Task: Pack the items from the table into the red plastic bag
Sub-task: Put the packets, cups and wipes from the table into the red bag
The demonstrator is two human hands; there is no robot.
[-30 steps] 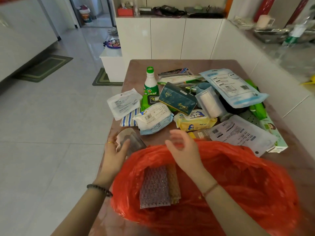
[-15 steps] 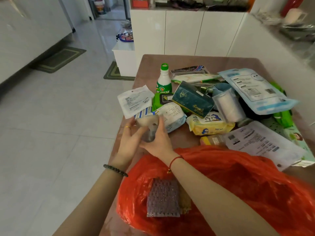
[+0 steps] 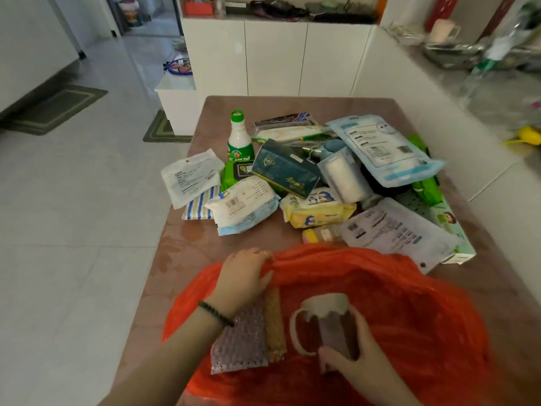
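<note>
The red plastic bag (image 3: 424, 312) lies open at the near end of the brown table (image 3: 292, 105). My left hand (image 3: 244, 276) grips the bag's far left rim. Inside the bag, my right hand (image 3: 355, 357) holds a clear mug (image 3: 325, 320) with a white handle. Two bubble-wrap pieces (image 3: 248, 338) lie in the bag beside it. Behind the bag is a heap: a green-capped bottle (image 3: 240, 139), a dark green tissue pack (image 3: 285, 169), a yellow wipes pack (image 3: 317, 210), a white wipes pack (image 3: 243, 205) and a white roll (image 3: 342, 177).
Flat white and blue pouches (image 3: 383, 148) and a printed sheet (image 3: 395, 230) cover the table's right side over a green box (image 3: 450, 221). A white pouch (image 3: 191, 177) overhangs the left edge. White cabinets (image 3: 275, 57) stand behind; a cluttered counter (image 3: 483, 63) runs along the right.
My right hand took the mug from my left hand and moved it down into the bag. My left hand dropped back to the bag's rim and gripped it.
</note>
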